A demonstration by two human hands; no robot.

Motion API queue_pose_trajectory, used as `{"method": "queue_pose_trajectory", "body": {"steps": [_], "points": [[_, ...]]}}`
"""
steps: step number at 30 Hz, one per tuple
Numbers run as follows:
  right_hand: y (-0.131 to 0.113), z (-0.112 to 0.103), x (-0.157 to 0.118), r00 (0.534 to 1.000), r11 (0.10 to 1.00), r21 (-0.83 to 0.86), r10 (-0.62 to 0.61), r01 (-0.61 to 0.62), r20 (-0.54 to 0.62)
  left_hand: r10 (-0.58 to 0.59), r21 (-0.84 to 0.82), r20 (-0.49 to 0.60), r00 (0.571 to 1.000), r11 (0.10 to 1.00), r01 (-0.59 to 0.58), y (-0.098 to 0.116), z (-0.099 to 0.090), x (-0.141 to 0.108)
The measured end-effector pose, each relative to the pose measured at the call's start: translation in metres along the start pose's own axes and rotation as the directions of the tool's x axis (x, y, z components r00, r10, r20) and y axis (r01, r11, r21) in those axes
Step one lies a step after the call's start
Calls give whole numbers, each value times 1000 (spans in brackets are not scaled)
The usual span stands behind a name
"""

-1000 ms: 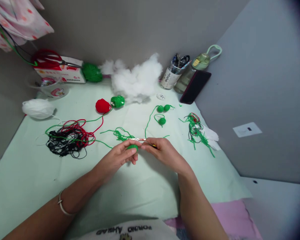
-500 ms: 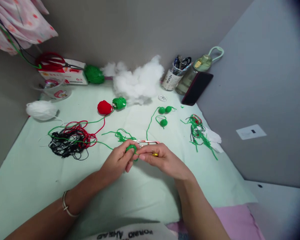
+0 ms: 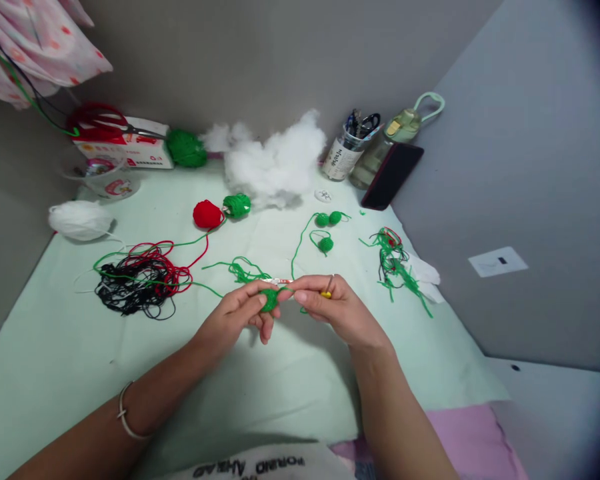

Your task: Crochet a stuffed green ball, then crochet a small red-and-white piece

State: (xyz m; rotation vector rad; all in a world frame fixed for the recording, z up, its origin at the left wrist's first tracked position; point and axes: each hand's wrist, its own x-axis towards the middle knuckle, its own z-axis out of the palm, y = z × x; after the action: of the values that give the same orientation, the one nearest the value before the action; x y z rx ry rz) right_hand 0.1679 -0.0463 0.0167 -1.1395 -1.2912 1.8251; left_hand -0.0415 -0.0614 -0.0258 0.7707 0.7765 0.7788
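Observation:
Between the thumb and fingers of my left hand point(image 3: 240, 312) is a small rounded green crocheted piece point(image 3: 269, 301). Just to its right, my right hand point(image 3: 337, 303) pinches green yarn point(image 3: 285, 289) that runs to the piece. A crochet hook point(image 3: 326, 294) with a yellow end is tucked in the right hand's fingers; most of it is hidden. Behind the hands lie a loose bundle of green yarn point(image 3: 243, 270) and a partly covered thing with an orange and silver edge point(image 3: 280, 281).
Left lies tangled black yarn point(image 3: 135, 287) with red strands. Farther back are a red yarn ball point(image 3: 208, 214), white stuffing point(image 3: 275, 167), and small green balls point(image 3: 325, 244). A phone point(image 3: 393, 175) leans on a bottle point(image 3: 405, 123). Yarn scraps point(image 3: 395, 260) lie right.
My right hand has shifted slightly right and up, drawing the yarn away from the green piece. The piece has turned in my left hand and shows more of its rounded side.

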Motion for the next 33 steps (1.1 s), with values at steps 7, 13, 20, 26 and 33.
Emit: {"method": "queue_pose_trajectory", "body": {"steps": [7, 13, 20, 26, 33], "points": [[0, -6, 7, 991, 995, 76, -49, 59, -125, -30, -192, 88, 996, 980, 47, 7, 2, -1], [0, -5, 10, 995, 995, 90, -42, 50, -90, -39, -130, 41, 998, 991, 44, 8, 4, -2], [1, -17, 3, 996, 960, 268, -84, 80, 5, -14, -104, -21, 1000, 995, 12, 15, 3, -4], [-4, -32, 2, 971, 903, 378, -137, 203, -194, -67, -139, 63, 996, 987, 76, 13, 1, -6], [-15, -48, -7, 922, 867, 375, -205, 327, -329, -28, -156, 2, 1000, 987, 28, 7, -1, -3]]}}
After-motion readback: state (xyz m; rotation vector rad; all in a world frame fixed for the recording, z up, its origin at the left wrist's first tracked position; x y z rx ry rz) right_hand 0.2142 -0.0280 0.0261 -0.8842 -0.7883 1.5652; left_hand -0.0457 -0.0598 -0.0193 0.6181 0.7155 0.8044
